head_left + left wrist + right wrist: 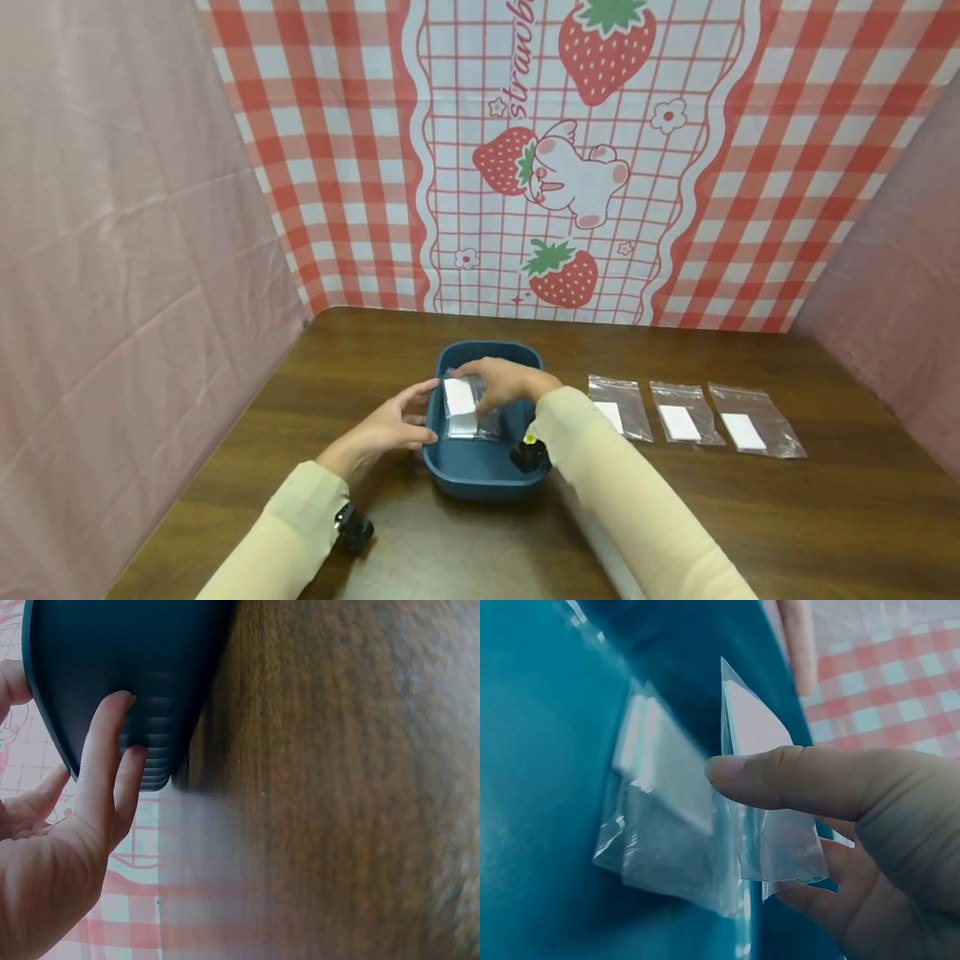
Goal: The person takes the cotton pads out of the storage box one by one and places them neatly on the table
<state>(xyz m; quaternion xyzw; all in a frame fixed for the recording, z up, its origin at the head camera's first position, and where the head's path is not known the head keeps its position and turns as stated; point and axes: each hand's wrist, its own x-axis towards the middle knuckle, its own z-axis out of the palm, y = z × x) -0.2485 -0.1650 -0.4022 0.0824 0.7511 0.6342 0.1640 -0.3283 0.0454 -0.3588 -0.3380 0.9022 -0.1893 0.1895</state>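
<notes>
Blue is the tub [483, 490] the spread left hand [388, 425] touches while the right hand [506, 382] pinches a clear bag [791, 838] inside.

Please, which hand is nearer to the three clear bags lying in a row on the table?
The right hand. It reaches into the blue bin, pinching another bag, left of the three clear bags; the left hand is farther, touching the bin's left side.

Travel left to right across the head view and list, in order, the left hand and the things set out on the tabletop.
Left hand → blue bin → first clear bag with a white block → second such bag → third such bag.
</notes>
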